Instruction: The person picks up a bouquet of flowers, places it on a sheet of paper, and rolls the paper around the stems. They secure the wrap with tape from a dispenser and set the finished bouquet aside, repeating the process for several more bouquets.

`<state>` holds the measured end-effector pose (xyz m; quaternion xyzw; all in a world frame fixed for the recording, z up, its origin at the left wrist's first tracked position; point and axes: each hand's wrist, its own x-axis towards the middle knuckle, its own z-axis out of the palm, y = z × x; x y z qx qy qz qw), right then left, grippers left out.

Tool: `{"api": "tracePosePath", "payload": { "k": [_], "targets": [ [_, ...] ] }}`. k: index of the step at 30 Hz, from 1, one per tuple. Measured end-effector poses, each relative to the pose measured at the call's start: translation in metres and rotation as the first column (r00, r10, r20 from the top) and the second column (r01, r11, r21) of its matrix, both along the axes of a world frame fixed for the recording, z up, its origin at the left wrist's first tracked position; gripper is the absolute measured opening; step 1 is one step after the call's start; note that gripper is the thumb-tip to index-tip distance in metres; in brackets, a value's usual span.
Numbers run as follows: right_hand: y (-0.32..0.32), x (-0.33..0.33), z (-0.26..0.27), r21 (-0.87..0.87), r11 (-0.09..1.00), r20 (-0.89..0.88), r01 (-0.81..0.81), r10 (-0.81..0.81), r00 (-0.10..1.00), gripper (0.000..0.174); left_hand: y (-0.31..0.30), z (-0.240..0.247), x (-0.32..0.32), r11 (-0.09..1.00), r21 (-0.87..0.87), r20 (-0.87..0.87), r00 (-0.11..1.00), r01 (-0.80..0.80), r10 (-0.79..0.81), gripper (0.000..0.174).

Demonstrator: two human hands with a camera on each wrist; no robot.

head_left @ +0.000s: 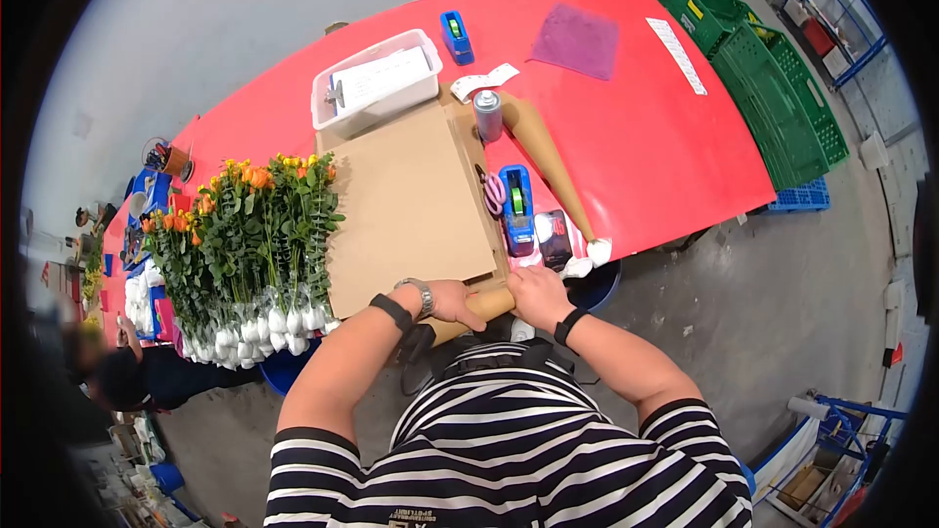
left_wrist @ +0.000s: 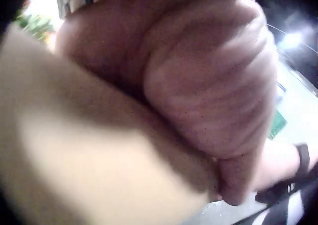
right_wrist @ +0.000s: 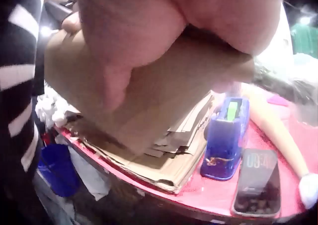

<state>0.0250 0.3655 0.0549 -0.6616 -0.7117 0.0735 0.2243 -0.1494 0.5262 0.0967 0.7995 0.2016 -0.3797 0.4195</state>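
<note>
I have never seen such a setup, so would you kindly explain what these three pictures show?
There is no machine here: a person wears three cameras. The large picture comes from the head and looks down at a red table. The two blurry close-ups come from the wrists. The left hand and right hand both grip a paper roll at the near edge of a paper stack. Around the stack lie flowers, a white bin, a spray can, a tape dispenser and a phone.
</note>
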Motion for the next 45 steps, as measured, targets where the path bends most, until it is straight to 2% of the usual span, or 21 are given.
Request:
{"api": "tracePosePath", "payload": {
  "k": [2,4,6,9,10,12,14,17,19,24,26,27,28,30,31,34,36,38,40,43,45],
  "targets": [
    [-0.002,-0.004,0.005,-0.251,0.968,-0.028,0.025,-0.033,0.999,0.034,-0.011,0.006,0.0,0.98,0.194,-0.018,0.999,0.044,-0.041,0.07],
    [-0.001,-0.004,0.003,-0.722,0.683,-0.168,-0.107,-0.023,0.986,0.035,-0.033,0.025,0.003,0.903,0.416,0.001,0.993,0.105,-0.117,0.064],
    [-0.009,-0.007,-0.005,-0.556,0.829,-0.13,-0.062,-0.012,0.991,0.037,-0.038,0.028,0.006,0.823,0.542,-0.014,0.98,0.173,-0.197,0.061],
    [-0.018,-0.006,-0.016,-0.084,0.996,-0.007,-0.036,0.036,0.999,0.042,-0.023,0.022,0.0,0.977,0.211,-0.105,0.994,0.043,-0.021,0.06],
    [-0.017,-0.006,-0.012,-0.085,0.996,-0.008,-0.039,0.038,0.999,0.042,-0.02,0.017,-0.003,0.996,-0.022,-0.156,0.984,-0.085,0.08,0.059],
    [-0.014,-0.01,-0.001,-0.461,0.887,-0.046,-0.04,0.022,0.999,0.042,-0.028,0.013,-0.004,0.999,0.043,-0.18,0.983,-0.029,0.036,0.06],
    [-0.009,-0.009,0.003,-0.678,0.723,-0.215,-0.135,-0.02,0.976,0.051,-0.046,0.018,-0.004,0.832,0.546,0.029,0.99,0.098,-0.136,0.063],
    [-0.014,-0.013,0.004,-0.574,0.818,-0.154,-0.023,-0.081,0.985,0.045,-0.033,0.022,0.002,0.898,0.431,-0.006,0.995,0.09,-0.096,0.064],
    [-0.016,-0.01,-0.007,-0.097,0.995,-0.045,0.014,-0.018,0.999,0.045,-0.022,0.021,0.001,0.998,0.061,-0.152,0.988,-0.023,0.032,0.069],
    [-0.008,-0.012,-0.002,-0.393,0.919,-0.089,-0.036,0.001,0.996,0.042,-0.037,0.017,-0.006,0.97,0.244,-0.066,0.998,0.007,0.009,0.069],
    [0.003,-0.007,-0.005,-0.765,0.547,-0.499,-0.341,-0.167,0.85,0.038,-0.049,0.02,-0.005,0.761,0.634,0.088,0.965,0.137,-0.247,0.066],
    [0.006,-0.005,-0.004,-0.777,0.486,-0.528,-0.399,-0.16,0.834,0.043,-0.049,0.024,-0.004,0.734,0.656,0.09,0.948,0.174,-0.305,0.06],
    [0.003,-0.008,-0.003,-0.777,0.486,-0.528,-0.4,-0.16,0.834,0.043,-0.047,0.027,-0.003,0.734,0.656,0.09,0.948,0.174,-0.305,0.06],
    [-0.008,-0.018,0.002,-0.39,0.91,-0.292,-0.141,0.023,0.956,0.045,-0.041,0.035,0.0,0.866,0.461,-0.061,0.98,0.195,-0.188,0.056],
    [-0.006,-0.025,-0.002,-0.313,0.939,-0.233,-0.142,0.068,0.97,0.048,-0.038,0.032,-0.004,0.868,0.458,-0.06,0.981,0.193,-0.186,0.056],
    [0.003,-0.029,0.008,-0.384,0.911,-0.136,-0.149,0.104,0.985,0.045,-0.034,0.028,-0.015,0.942,0.316,-0.06,0.993,0.115,-0.101,0.052],
    [0.013,-0.028,0.007,-0.532,0.823,-0.191,-0.199,0.112,0.975,0.053,-0.044,0.033,-0.024,0.849,0.526,0.138,0.979,0.056,-0.15,0.053],
    [0.02,-0.023,-0.012,-0.641,0.649,-0.488,-0.41,0.067,0.87,0.063,-0.046,0.025,-0.031,0.823,0.563,0.143,0.972,0.075,-0.186,0.052],
    [0.025,-0.006,0.001,-0.516,0.725,-0.71,-0.456,-0.063,0.702,0.062,-0.044,0.024,-0.038,0.845,0.535,0.168,0.981,-0.008,-0.097,0.051],
    [0.047,0.034,-0.029,-0.23,0.944,-0.647,0.238,-0.331,0.687,0.034,-0.038,0.029,-0.069,0.844,0.532,0.108,0.994,-0.067,0.011,0.05],
    [0.059,0.066,-0.055,-0.332,0.728,-0.62,0.6,-0.648,0.442,0.027,-0.038,0.039,-0.088,0.819,0.541,0.113,0.982,-0.189,0.152,0.051]
  ]
}}
